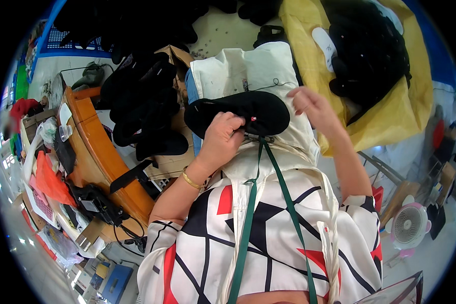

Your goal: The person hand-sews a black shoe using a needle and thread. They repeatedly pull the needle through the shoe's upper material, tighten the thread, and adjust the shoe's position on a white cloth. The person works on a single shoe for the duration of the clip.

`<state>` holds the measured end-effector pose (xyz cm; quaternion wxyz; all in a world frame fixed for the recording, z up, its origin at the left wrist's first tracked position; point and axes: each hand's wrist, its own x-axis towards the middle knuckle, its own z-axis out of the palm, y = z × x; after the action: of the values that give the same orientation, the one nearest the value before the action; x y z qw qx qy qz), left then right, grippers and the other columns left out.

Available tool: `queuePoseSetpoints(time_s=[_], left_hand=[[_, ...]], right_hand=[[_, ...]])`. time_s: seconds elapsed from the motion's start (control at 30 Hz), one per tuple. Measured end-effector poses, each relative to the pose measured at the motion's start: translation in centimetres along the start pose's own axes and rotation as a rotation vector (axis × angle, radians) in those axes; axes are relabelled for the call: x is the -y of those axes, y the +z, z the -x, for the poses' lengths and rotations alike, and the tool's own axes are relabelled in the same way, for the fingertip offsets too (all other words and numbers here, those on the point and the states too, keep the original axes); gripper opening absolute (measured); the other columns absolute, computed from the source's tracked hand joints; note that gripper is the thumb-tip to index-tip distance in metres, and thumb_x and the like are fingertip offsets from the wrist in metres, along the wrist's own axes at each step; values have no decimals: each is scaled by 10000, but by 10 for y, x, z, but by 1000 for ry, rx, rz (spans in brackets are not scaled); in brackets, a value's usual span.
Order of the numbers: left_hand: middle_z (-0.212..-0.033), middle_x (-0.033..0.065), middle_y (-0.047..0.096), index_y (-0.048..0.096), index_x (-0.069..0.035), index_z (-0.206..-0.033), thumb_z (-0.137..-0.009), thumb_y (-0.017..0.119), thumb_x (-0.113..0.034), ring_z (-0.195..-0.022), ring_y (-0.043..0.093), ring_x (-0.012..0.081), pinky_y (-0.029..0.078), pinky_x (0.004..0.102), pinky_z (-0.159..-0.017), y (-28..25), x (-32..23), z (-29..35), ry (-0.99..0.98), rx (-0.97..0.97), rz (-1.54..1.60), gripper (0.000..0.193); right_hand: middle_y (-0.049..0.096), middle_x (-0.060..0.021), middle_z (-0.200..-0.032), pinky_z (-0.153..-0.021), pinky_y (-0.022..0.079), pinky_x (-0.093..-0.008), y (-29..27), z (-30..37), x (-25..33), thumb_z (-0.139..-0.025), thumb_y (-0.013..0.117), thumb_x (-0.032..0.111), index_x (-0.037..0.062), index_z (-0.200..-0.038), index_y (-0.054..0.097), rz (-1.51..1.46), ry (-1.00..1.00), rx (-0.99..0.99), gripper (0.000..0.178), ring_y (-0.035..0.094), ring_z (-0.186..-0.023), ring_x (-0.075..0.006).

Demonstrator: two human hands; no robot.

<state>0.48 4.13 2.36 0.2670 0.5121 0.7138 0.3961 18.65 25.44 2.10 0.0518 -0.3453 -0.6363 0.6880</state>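
A black cloth shoe (273,112) lies sideways over the white cloth (220,71) on my lap. My left hand (222,134) is closed on its near edge, thumb and fingers gripping the fabric. Beside my fingertips, a small red-and-white spot (253,119) shows on the shoe. Off the shoe's right end, my right hand (309,106) is raised with its fingers pinched together. Whatever is between them is too small to make out. A dark thread (276,83) curls on the white cloth just beyond the shoe. Green straps (289,200) hang down my front.
Several black shoes (144,101) are heaped at the left by a cardboard box (177,55). A yellow sack (415,101) full of black shoes stands at the right. An orange wooden table edge (93,137) curves along the left. A pink-and-white fan (409,223) is at the lower right.
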Motion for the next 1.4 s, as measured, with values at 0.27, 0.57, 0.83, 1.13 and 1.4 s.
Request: queuePoseSetpoints(time_s=[0.27, 0.57, 0.83, 1.13, 1.4], left_hand=[[-929, 2, 639, 646, 28, -1031, -895, 684, -76, -869, 553, 60, 468, 232, -771, 1, -16, -3, -482, 10, 653, 175], [-916, 72, 659, 681, -31, -992, -905, 661, -140, -841, 611, 182, 486, 293, -766, -30, -5, -42, -173, -302, 174, 142], [-898, 145, 681, 686, -56, -864, -820, 626, -134, -871, 638, 348, 521, 433, -748, 46, 53, -48, -204, 300, -506, 108], [-785, 74, 643, 645, -10, -856, -839, 722, -166, -709, 607, 163, 498, 295, -639, 17, 52, -54, -481, -56, 237, 175], [-768, -31, 582, 604, -63, -946, -906, 705, -178, -657, 514, 51, 430, 212, -570, -8, 29, -36, -476, -298, 571, 158]], right_hand=[[540, -149, -668, -591, 436, -343, 50, 6, 5, -890, 678, 338, -63, -832, 611, 376, -70, 121, 410, 483, -608, -190], [663, -14, -862, -706, 510, -274, -92, -9, 26, -942, 652, 252, 30, -1004, 701, -411, -110, -699, 236, 591, -739, -95], [613, -12, -806, -688, 538, -267, -107, -2, -28, -980, 605, 191, -26, -1079, 658, -560, -118, -601, 244, 585, -690, -102], [604, -2, -828, -686, 486, -230, 10, -9, -19, -984, 588, 161, -10, -1026, 661, -215, -5, -183, 190, 555, -711, -68], [642, -4, -905, -696, 508, -238, 87, -30, -6, -979, 606, 210, -3, -1023, 656, -298, 90, 48, 223, 573, -785, -66]])
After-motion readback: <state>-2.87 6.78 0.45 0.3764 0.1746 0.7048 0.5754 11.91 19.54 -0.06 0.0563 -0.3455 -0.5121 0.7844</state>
